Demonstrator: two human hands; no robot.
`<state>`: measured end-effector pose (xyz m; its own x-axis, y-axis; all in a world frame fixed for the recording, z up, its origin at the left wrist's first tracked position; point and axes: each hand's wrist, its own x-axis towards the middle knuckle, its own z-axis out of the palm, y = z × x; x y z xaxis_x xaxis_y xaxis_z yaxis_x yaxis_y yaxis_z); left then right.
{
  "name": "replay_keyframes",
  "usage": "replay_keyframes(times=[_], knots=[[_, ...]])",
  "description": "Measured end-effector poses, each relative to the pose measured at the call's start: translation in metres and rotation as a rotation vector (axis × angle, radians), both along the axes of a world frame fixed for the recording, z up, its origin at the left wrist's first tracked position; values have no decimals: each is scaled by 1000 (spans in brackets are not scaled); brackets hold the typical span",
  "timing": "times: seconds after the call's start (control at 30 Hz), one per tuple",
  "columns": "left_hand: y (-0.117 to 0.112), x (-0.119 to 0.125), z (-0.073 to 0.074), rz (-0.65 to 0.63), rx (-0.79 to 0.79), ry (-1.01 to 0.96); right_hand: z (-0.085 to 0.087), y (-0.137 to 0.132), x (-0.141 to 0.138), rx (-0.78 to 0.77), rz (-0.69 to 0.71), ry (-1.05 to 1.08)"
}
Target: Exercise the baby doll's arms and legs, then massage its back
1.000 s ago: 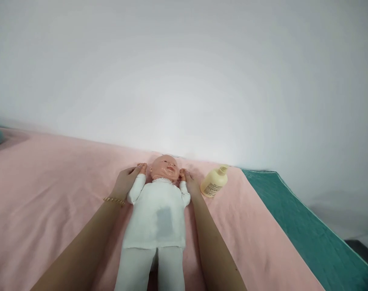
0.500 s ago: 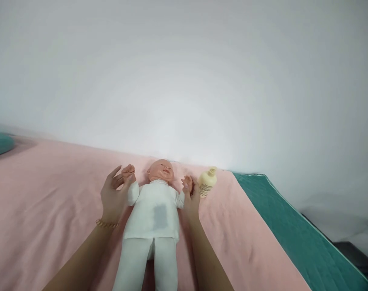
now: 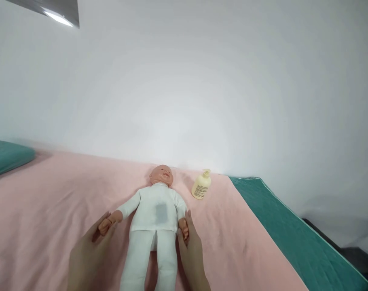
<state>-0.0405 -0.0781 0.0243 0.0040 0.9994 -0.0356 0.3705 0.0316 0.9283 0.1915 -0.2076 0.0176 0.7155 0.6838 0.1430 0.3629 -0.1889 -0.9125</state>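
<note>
A baby doll in white cloth with a grey patch on its chest lies on its back, head toward the wall. My left hand has its thumb and fingers around the doll's hand at the left, and that doll arm stretches out sideways and down. With thumb and fingers on either side, my right hand holds the doll's other hand beside its hip. Right of the doll's head stands a pale yellow pump bottle with printed text, apart from my hands.
A pink sheet covers the bed under the doll. Green fabric shows along the right side. At the far left lies a green pillow-like thing. A white wall rises behind the bed.
Both my hands have moved down toward me, bringing the doll's arms from raised beside its head to lowered at its sides. The camera view has tilted up slightly.
</note>
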Motion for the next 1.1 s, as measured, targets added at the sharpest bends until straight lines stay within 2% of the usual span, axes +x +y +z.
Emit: replay_keyframes(times=[0.17,0.3,0.4,0.5,0.63,0.73,0.87,0.97,1.1], knots=[[-18,0,-9,-116,59,4,-18,-16,-4,-45,-22,-44],[-20,6,-12,-154,57,-18,-21,-14,-6,-52,-9,-47],[-20,6,-15,-114,24,-23,-13,-11,-5,-41,11,-3],[-24,6,-13,-59,-12,-28,3,-6,-4,36,-9,47],[-26,19,4,34,-17,-87,27,11,-1,155,-44,123],[-11,34,22,93,55,-110,39,31,9,244,-31,66],[27,53,38,78,152,-251,44,63,33,321,-2,20],[54,64,41,52,152,-345,42,87,49,348,47,10],[81,79,37,11,195,-469,35,118,61,350,74,12]])
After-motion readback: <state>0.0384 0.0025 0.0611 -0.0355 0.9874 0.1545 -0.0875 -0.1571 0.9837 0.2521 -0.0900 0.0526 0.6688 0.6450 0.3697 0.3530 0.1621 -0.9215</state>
